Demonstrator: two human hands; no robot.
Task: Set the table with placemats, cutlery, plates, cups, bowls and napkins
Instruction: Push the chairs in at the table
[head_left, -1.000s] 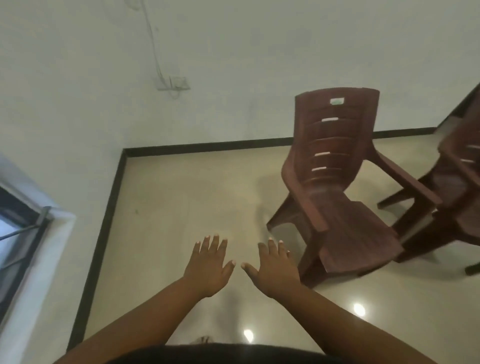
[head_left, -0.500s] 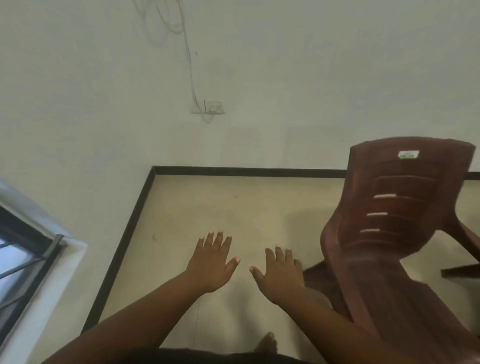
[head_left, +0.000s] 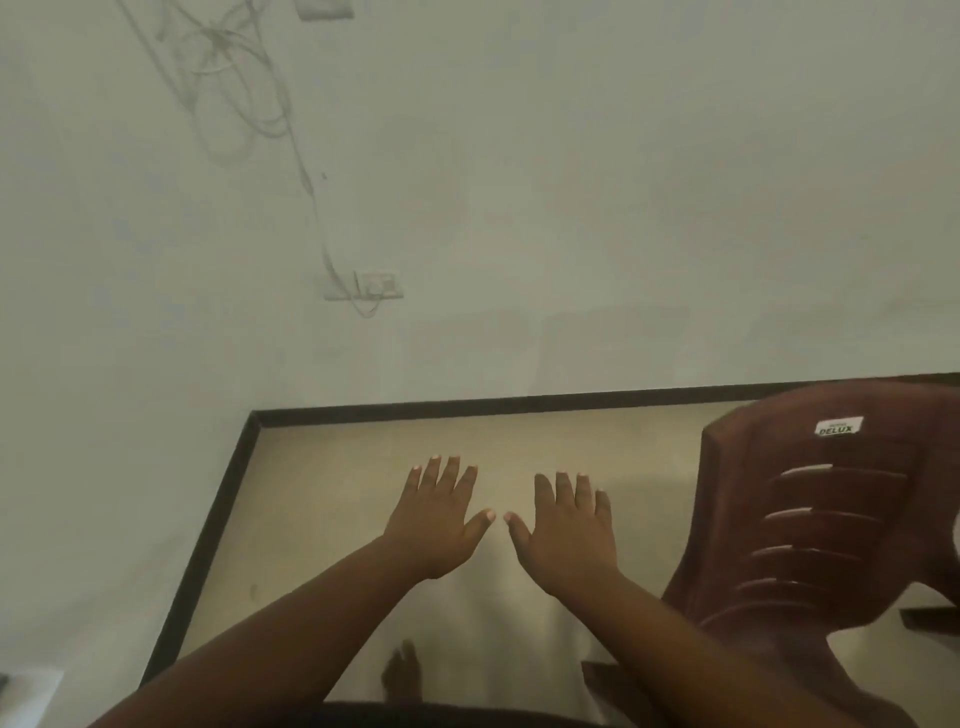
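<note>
My left hand (head_left: 435, 519) and my right hand (head_left: 565, 525) are stretched out side by side in front of me, palms down, fingers straight and spread. Both hold nothing and hover over the beige floor (head_left: 337, 478). Their thumbs point toward each other with a small gap between. No table, placemat, cutlery, plate, cup, bowl or napkin is in view.
A dark brown plastic chair (head_left: 831, 519) stands close on my right, its back toward me. White wall (head_left: 571, 208) ahead with a socket (head_left: 371, 287) and hanging cables (head_left: 249, 104). A black skirting line (head_left: 519, 404) borders the floor. My bare foot (head_left: 402, 670) shows below.
The view has turned left and up: the chair slid to the right edge, the second chair and the window left the frame, more wall shows. Both hands stay stretched out and flat.
</note>
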